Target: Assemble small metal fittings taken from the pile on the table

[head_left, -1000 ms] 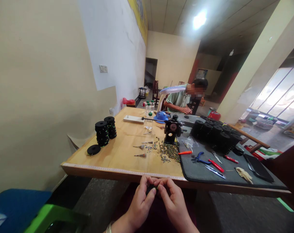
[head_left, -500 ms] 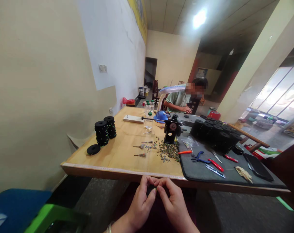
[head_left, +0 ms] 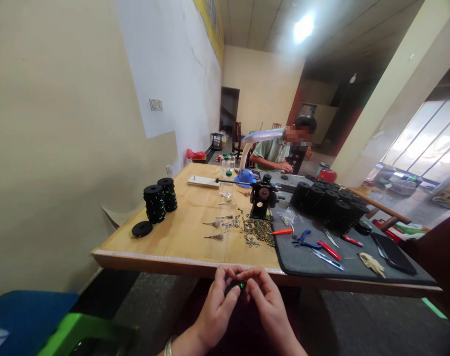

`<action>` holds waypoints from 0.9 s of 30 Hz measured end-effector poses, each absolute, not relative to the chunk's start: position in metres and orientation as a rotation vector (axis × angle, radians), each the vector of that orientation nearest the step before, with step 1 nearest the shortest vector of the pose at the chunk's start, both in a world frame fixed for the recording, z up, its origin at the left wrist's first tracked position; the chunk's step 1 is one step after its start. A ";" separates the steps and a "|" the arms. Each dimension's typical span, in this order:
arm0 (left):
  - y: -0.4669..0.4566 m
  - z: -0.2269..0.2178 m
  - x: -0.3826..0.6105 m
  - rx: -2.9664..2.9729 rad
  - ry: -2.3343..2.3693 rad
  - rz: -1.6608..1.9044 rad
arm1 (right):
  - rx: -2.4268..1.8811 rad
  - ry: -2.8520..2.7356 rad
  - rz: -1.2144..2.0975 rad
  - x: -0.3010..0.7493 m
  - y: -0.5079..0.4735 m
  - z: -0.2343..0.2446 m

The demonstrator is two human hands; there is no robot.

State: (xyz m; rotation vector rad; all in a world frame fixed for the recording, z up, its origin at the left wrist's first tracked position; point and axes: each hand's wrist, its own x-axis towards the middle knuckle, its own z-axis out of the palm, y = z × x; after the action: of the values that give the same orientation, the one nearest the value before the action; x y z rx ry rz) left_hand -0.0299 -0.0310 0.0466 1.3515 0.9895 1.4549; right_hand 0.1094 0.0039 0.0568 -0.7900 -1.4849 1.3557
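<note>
While both hands point(head_left: 218, 307) pinch a black spool point(head_left: 235, 287), fingers point(head_left: 260, 288) curled closed

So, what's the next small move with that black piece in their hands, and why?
Probably rotate the small black piece a little between the fingers. The left hand and right hand both pinch it, just in front of the wooden table's edge, and only one green fleck shows on it. The black spools on the table show many green flecks, so turning it would expose the hidden side.
</note>
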 end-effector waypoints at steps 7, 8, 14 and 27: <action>-0.030 0.044 -0.031 1.326 0.903 1.437 | -0.798 -1.460 1.547 0.115 0.011 0.059; -0.030 0.044 -0.031 1.329 0.902 1.435 | -0.799 -1.464 1.551 0.115 0.011 0.059; -0.029 0.046 -0.030 1.302 0.856 1.424 | -0.787 -1.478 1.515 0.114 0.012 0.057; -0.023 0.032 -0.028 1.019 0.786 1.426 | -0.744 -1.765 0.976 0.109 -0.002 0.056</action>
State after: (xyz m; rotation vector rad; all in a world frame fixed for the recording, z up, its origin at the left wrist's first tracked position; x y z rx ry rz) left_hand -0.0283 -0.0229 0.0321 1.0192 0.7858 1.4261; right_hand 0.1087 -0.0023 0.0561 -0.7444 -1.7652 0.9757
